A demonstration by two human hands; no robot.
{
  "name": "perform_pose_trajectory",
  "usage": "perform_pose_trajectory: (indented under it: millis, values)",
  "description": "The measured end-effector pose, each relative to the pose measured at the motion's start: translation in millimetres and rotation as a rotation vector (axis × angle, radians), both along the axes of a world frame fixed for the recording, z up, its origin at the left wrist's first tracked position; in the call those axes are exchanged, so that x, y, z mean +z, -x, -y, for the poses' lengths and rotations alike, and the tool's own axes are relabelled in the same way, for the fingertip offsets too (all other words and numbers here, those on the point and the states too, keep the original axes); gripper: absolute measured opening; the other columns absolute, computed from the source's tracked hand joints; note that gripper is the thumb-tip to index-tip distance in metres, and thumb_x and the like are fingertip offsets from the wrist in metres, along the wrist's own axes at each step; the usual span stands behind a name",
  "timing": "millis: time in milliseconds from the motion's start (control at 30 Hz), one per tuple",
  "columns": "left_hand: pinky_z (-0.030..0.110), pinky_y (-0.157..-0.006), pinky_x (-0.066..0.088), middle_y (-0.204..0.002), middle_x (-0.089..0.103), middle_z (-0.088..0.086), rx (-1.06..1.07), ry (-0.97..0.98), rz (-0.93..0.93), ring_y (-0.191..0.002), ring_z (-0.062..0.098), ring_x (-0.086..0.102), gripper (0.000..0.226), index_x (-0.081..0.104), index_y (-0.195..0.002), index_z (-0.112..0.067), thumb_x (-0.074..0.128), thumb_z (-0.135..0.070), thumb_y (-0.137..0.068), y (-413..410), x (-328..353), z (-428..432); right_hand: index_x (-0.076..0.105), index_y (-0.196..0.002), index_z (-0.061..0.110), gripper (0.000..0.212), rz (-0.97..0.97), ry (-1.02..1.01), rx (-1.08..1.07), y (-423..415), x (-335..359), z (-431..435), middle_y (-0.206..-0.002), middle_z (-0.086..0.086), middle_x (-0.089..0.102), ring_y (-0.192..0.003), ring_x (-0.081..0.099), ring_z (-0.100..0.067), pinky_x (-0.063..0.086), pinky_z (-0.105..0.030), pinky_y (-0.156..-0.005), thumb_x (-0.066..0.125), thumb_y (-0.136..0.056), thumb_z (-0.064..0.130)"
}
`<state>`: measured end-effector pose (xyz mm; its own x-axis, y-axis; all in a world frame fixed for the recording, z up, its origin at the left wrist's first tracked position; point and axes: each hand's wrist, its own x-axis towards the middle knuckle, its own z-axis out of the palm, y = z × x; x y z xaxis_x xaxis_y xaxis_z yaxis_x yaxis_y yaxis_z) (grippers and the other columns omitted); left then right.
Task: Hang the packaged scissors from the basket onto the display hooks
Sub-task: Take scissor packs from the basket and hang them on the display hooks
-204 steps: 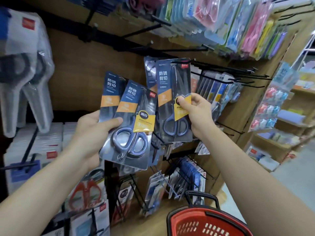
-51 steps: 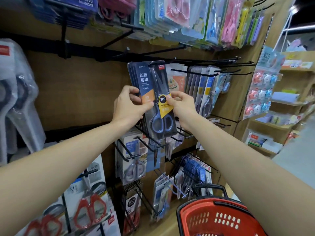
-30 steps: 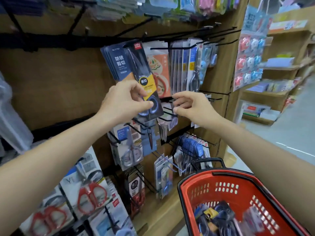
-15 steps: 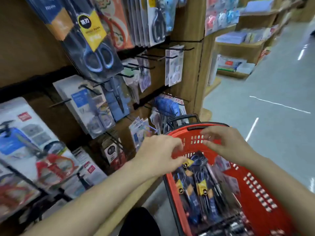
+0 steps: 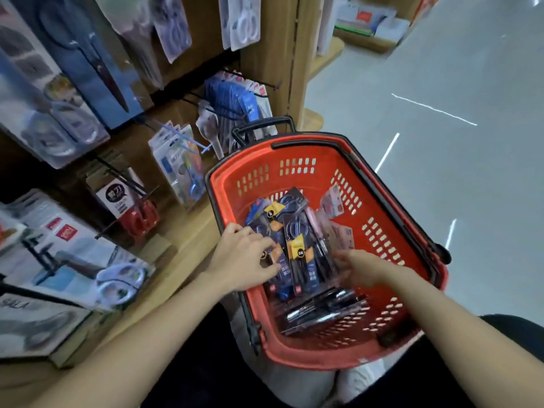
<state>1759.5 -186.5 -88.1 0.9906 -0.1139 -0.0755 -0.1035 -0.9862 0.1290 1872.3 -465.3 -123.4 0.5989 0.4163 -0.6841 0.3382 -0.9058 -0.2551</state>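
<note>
A red basket stands in front of me on the floor with several dark blue packaged scissors with yellow labels lying in it. My left hand is inside the basket at the left side of the stack, thumb and fingers pinching the edge of a pack. From the right, my right hand touches the stack's right edge with its fingers stretched out; the fingertips are partly hidden. The display hooks jut from the wooden wall on the left, above the basket.
More dark packs lie at the basket's near end, and pink packs at its far right. The basket's black handle stands at its far end. Hanging scissor packs crowd the left wall. Grey floor lies to the right.
Both hands left the pack hung on the upper hook and came down into the basket. My view dropped from the hooks to the basket, and the hands now lie on the stack of packs.
</note>
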Motion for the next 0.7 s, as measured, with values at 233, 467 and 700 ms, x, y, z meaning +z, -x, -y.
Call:
perform_pose_trajectory:
  millis: [233, 467, 700]
  values:
    - [0.033, -0.095, 0.024, -0.101, 0.075, -0.017, 0.035, 0.076, 0.065, -0.1, 0.009, 0.061, 0.041, 0.073, -0.11, -0.038, 0.05, -0.065, -0.089, 1.2, -8.7, 1.7, 0.066, -0.13, 0.023, 0.042, 0.047, 0.121, 0.195, 1.3, -29.8, 1.2, -0.131, -0.006, 0.065, -0.128, 0.056, -0.028, 0.049, -0.031, -0.093, 0.076, -0.09, 0.016]
    - [0.034, -0.092, 0.026, -0.093, 0.076, -0.017, 0.071, 0.102, 0.079, -0.092, 0.011, 0.063, 0.041, 0.076, -0.1, -0.036, 0.049, -0.064, -0.087, 0.6, -10.1, 2.5, 0.072, -0.1, 0.019, 0.011, 0.044, -0.127, 0.07, -31.6, -13.7, -1.4, -0.086, 0.009, 0.061, -0.087, 0.059, -0.018, 0.043, -0.027, -0.078, 0.077, -0.091, 0.025]
    - [0.034, -0.096, 0.027, -0.099, 0.075, -0.02, 0.088, 0.092, 0.031, -0.098, 0.008, 0.059, 0.04, 0.074, -0.105, -0.039, 0.048, -0.065, -0.09, -2.1, -6.1, 3.6, 0.073, -0.089, 0.012, 0.011, -0.142, -0.355, -0.145, -48.1, 18.6, 6.7, -0.088, -0.007, 0.074, -0.086, 0.071, -0.024, 0.058, -0.039, -0.078, 0.072, -0.095, 0.021]
